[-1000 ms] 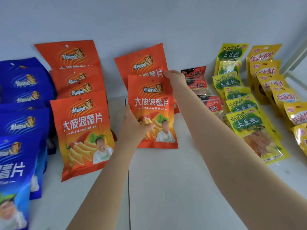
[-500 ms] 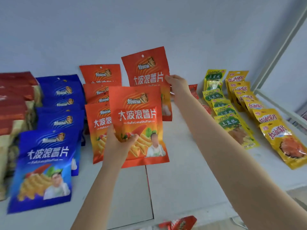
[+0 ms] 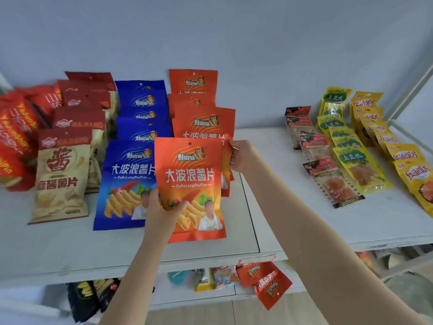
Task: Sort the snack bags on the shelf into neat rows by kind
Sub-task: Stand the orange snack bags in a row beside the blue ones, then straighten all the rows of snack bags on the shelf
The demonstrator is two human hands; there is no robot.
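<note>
Snack bags (image 3: pixel 131 170) are lying in overlapping columns across the white shelf (image 3: pixel 293 231). Each column is running from the back wall toward the front edge, so every printed top is showing above the bag in front of it. At the far left, loose red bags (image 3: pixel 16 137) are leaning in a less tidy heap. Next to them are the beige-and-maroon bags (image 3: pixel 63 174), then the blue row (image 3: pixel 140 102), which is sitting just beside the orange row (image 3: pixel 194 83). Well apart on the right, three close columns are sitting side by side: clear packets with red labels (image 3: pixel 328 179), green-and-yellow packets (image 3: pixel 332 124) and yellow packets (image 3: pixel 407 165). A stretch of bare shelf is separating the two groups.

The front orange bag (image 3: pixel 191 181) is hanging upright just ahead of the orange row, likely so that it is going down as that column's foremost piece. The left hand (image 3: pixel 164 209) is grasping its lower left corner, with the thumb lying across the printed face. Behind it, the second orange bag (image 3: pixel 206 123) is overlapping the row. The right hand (image 3: pixel 243 158) is holding this bag's right edge, its fingers (image 3: pixel 234 150) pinching the foil. It is probably steadying the bag in line while the front one is being set down.
</note>
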